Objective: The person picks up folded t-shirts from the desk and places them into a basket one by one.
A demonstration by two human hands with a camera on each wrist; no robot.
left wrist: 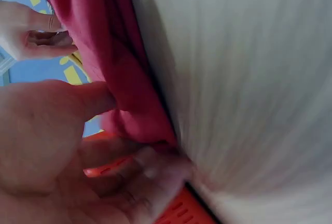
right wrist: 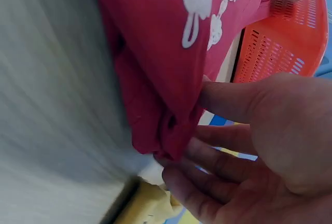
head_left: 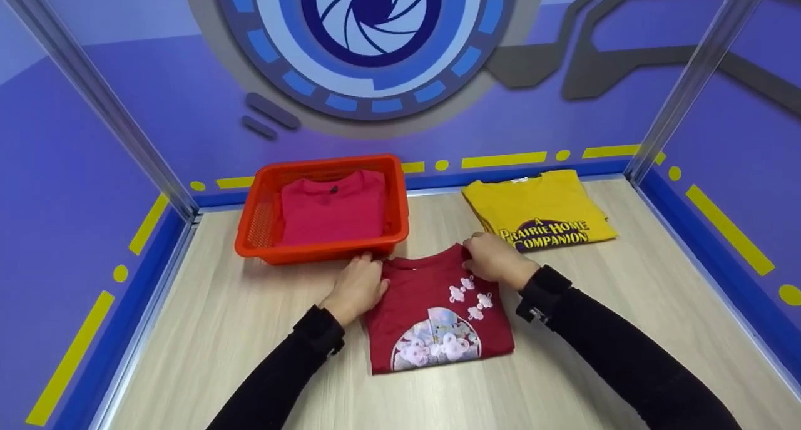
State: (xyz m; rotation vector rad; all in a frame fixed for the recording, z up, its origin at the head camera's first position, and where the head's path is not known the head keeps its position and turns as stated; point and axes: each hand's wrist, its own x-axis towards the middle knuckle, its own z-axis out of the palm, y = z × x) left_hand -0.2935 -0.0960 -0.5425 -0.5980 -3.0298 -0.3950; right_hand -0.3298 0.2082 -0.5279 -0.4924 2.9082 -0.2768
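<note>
A folded dark red T-shirt (head_left: 419, 320) with white flowers and a round print lies on the table, its collar toward the back wall. My left hand (head_left: 357, 289) pinches its back left corner, close in front of the basket. At the back right corner my right hand (head_left: 497, 259) pinches the cloth, thumb on top and fingers beneath. In the right wrist view the folded layers of the T-shirt (right wrist: 155, 79) show between thumb and fingers. The left wrist view has the left thumb (left wrist: 96, 99) pressed against the cloth, with the fingers curled under its edge.
An orange-red plastic basket (head_left: 338, 251) stands against the back wall, holding a folded pink shirt (head_left: 335, 214). A folded yellow T-shirt (head_left: 544, 204) with printed lettering lies at the back right, just beyond the right hand. Printed panels (head_left: 150, 104) wall in the wooden table (head_left: 206, 317).
</note>
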